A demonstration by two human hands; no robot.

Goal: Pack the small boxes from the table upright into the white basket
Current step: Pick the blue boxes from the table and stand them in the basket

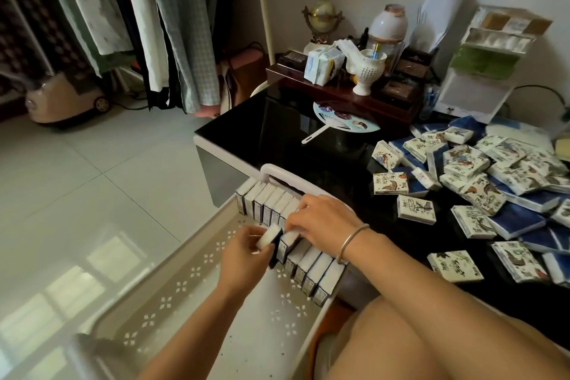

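Observation:
The white basket (pixel 172 293) with flower-shaped holes stands beside the black table. Along its right wall runs a row of small boxes (pixel 311 268) set upright on edge. My left hand (pixel 243 251) grips one small white and blue box (pixel 269 236) at the middle of that row. Over the row my right hand (pixel 324 222) rests with its fingers curled on the tops of the boxes next to it; a metal bangle is on that wrist. Several more small boxes (pixel 481 179) lie loose in a heap on the table at the right.
The black glass table (pixel 277 129) carries a paper fan (pixel 342 122), a wooden tray with a white cup (pixel 368 71) and packs, and a white shelf unit (pixel 481 71). Clothes hang at the back left above a tiled floor. My knee is at the lower right.

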